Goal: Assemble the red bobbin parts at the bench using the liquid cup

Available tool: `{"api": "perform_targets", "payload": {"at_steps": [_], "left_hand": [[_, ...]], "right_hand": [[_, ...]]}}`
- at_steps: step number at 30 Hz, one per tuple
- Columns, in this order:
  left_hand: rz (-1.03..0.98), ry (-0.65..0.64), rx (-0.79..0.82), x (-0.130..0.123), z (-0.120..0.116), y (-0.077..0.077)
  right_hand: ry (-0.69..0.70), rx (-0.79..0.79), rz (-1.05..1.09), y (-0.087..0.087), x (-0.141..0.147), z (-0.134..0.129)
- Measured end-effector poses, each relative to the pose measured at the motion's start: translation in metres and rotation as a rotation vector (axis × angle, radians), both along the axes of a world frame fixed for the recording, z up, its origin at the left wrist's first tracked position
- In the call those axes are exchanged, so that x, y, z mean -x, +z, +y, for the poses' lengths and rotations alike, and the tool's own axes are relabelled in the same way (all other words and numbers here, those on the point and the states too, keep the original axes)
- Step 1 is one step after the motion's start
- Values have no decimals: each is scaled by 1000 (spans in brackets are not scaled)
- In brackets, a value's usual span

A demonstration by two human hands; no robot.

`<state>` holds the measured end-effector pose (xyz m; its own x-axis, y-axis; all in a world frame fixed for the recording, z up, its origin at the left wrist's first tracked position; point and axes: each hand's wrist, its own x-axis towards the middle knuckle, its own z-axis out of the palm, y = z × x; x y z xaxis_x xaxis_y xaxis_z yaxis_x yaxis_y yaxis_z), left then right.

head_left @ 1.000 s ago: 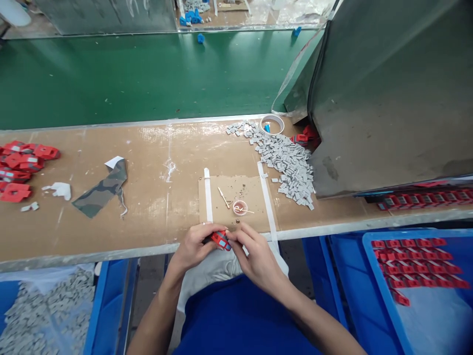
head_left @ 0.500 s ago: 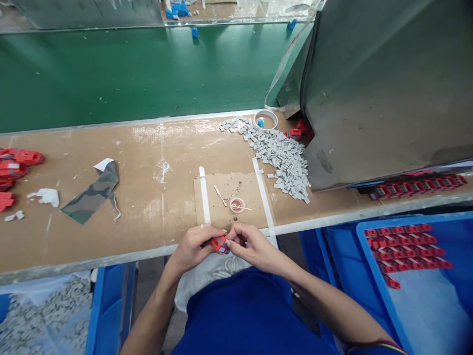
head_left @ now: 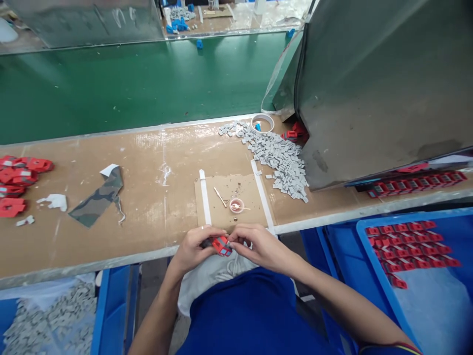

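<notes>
Left hand (head_left: 192, 247) grips red toy car (head_left: 222, 246), right hand (head_left: 254, 242) pinched against it, contents unclear; bin (head_left: 375, 266) part-filled, car pile (head_left: 16, 178) apparently pending

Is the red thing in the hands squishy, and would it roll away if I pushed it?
The red piece is probably stiff: its edges look straight, and I see no dent where the left hand grips it. It's likely light, being smaller than that hand. Pushed, it would probably slide rather than roll, because it looks boxy.
</notes>
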<state>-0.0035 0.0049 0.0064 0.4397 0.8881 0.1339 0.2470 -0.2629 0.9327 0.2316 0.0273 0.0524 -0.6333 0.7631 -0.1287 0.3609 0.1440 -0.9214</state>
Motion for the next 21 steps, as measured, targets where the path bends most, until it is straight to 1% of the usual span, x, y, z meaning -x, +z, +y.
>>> {"api": "perform_targets", "payload": {"at_steps": [2, 5, 10, 12, 15, 17, 18, 21], "left_hand": [[-6, -8, 18, 1, 1, 0], [-18, -54, 40, 4, 3, 0], [-44, -112, 165, 8, 6, 1], [-55, -104, 189, 9, 6, 2], [-92, -57, 179, 7, 5, 3], [-150, -22, 138, 3, 2, 3], [-187, 8, 112, 1, 0, 2], [-286, 155, 29, -9, -9, -1]], "right_hand": [[36, -46, -27, 1, 0, 0], [87, -93, -57, -1, 3, -1], [99, -60, -56, -7, 10, -5], [97, -69, -39, -4, 11, -5], [97, -91, 1, 5, 8, -1], [54, -73, 35, 10, 6, 1], [7, -47, 65, 11, 5, 0], [-172, 96, 232, 4, 8, -9]]}}
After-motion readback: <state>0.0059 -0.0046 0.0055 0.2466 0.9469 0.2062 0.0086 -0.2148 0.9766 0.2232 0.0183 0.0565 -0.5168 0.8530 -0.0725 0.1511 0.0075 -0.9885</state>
